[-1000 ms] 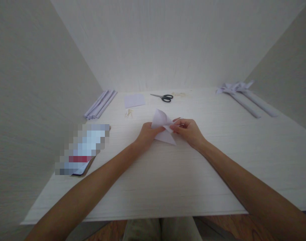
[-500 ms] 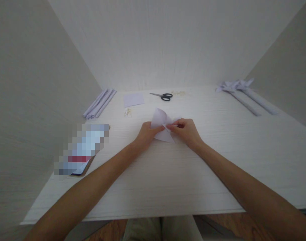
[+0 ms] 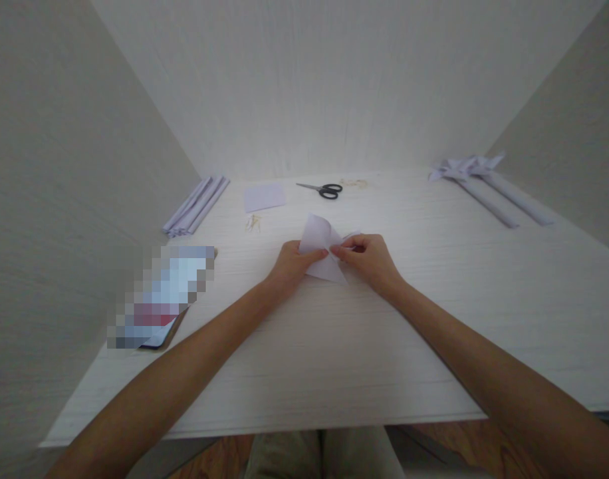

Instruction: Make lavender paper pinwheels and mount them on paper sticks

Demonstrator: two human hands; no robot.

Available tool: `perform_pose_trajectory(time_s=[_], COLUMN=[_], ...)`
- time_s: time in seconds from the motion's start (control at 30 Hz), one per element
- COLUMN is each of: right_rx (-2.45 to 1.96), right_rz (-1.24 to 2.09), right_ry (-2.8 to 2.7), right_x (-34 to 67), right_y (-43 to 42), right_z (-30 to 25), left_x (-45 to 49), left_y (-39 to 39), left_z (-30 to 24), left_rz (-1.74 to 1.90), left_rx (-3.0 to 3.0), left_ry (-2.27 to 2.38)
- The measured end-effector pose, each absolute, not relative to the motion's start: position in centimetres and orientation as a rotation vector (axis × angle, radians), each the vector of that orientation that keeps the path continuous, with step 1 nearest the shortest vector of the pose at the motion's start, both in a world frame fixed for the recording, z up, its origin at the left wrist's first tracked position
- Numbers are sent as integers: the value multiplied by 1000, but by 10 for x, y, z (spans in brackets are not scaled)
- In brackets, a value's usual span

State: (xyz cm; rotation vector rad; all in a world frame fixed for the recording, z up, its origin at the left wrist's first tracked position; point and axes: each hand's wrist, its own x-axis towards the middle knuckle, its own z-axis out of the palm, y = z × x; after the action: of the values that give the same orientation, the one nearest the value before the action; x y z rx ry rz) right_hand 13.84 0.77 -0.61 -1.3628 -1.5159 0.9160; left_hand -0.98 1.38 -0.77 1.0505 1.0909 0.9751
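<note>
A white paper pinwheel head (image 3: 315, 233), its corners curled in toward the middle, is held above the middle of the table. My left hand (image 3: 295, 261) grips it from the left, with the thumb pressed near its centre. From the right, my right hand (image 3: 367, 256) pinches paper close to that thumb, its thumb and forefinger together. Whether a small pin sits between the fingertips is too small to tell. The far side of the paper and the fingers behind it are hidden.
Black-handled scissors (image 3: 329, 191), a paper sheet (image 3: 264, 197) and small pale sticks or pins (image 3: 253, 223) lie behind the hands. Rolled paper tubes (image 3: 197, 206) rest at the back left, pinwheels on paper sticks (image 3: 488, 196) at the back right. A blurred phone (image 3: 172, 293) lies left.
Both hands stay almost in place on the paper. The right fingertips shift very slightly at its centre, and the whole view moves a little.
</note>
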Motion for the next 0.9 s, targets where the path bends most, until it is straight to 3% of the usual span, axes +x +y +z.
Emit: perform_pose_trajectory(time_s=[0.9], right_rx=[-1185], right_rz=[978], right_ry=[-1230], right_x=[130], right_y=[-2], right_z=[0], left_x=[-8], left_y=[10], left_z=[-7], left_rz=[1000], left_rx=[1097], left_ry=[1158])
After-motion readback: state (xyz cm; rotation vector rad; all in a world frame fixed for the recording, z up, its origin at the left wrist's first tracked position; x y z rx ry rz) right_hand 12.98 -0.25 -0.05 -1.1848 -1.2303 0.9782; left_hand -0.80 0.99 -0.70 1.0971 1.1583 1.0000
